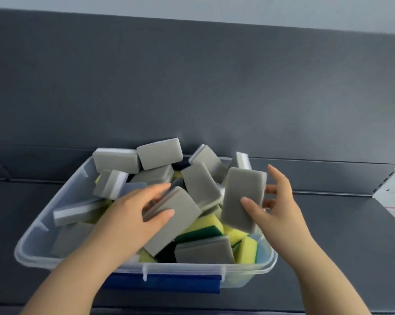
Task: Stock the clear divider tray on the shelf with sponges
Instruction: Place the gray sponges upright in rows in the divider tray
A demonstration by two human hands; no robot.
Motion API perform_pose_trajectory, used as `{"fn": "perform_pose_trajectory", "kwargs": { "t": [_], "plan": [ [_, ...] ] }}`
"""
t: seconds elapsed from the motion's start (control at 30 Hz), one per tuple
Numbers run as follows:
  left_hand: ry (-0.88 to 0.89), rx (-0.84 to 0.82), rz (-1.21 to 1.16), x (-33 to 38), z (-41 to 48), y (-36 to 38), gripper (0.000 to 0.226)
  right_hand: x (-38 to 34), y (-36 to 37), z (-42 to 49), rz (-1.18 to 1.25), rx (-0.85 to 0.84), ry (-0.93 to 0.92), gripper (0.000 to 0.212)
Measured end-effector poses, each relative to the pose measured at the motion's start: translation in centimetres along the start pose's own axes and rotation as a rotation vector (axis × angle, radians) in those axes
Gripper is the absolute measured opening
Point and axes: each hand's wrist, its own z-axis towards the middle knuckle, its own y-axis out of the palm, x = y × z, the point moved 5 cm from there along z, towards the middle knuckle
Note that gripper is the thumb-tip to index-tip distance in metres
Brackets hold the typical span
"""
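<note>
Two sponges (242, 196), both between fingers (272, 190)

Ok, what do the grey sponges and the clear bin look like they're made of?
Grey sponge in the right hand: likely soft foam, matte, no shine, rounded corners. Clear bin: probably plastic, translucent and slightly glossy; sponges show through its wall.

Dark grey shelf (328, 235) w/ a back panel in the same grey. One clear plastic bin (248, 269) sits on it approx. mid-width, close to the front edge. Its blue clip (162, 284) faces that edge.
</note>
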Motion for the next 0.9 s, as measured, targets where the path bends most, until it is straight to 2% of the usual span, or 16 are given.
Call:
{"fn": "perform_pose_trajectory", "kwargs": {
  "t": [0.17,0.23,0.37,0.47,0.57,0.67,0.8,0.9],
  "plan": [
    [-0.066,0.219,-0.199,-0.1,-0.1,-1.8,0.032,0.0,0.8,0.0,0.016,-0.056,-0.022,0.080],
    [-0.091,0.241,-0.268,0.2,0.1,-1.6,0.026,0.1,1.6,-0.1,-0.031,-0.080,-0.014,0.082],
    [-0.110,0.240,-0.320,0.7,0.7,-0.6,0.024,0.2,2.7,-0.6,-0.163,-0.148,-0.030,0.055],
    [-0.110,0.218,-0.325,0.9,0.9,0.0,0.024,0.1,2.9,-0.9,-0.259,-0.227,-0.056,0.050],
    [-0.108,0.173,-0.343,1.2,0.9,0.4,0.030,-0.1,2.0,-1.0,-0.212,-0.154,-0.099,0.063],
    [-0.079,0.147,-0.449,1.8,0.7,0.3,0.046,-0.7,0.5,-0.9,-0.125,-0.046,-0.151,0.073],
    [-0.015,0.184,-0.542,2.7,0.3,-0.5,0.055,-1.8,-0.5,-0.8,-0.176,-0.040,-0.207,0.066],
    [-0.004,0.193,-0.553,2.8,0.2,-1.1,0.052,-2.1,-0.2,-1.0,-0.188,-0.066,-0.243,0.062]
  ]
}}
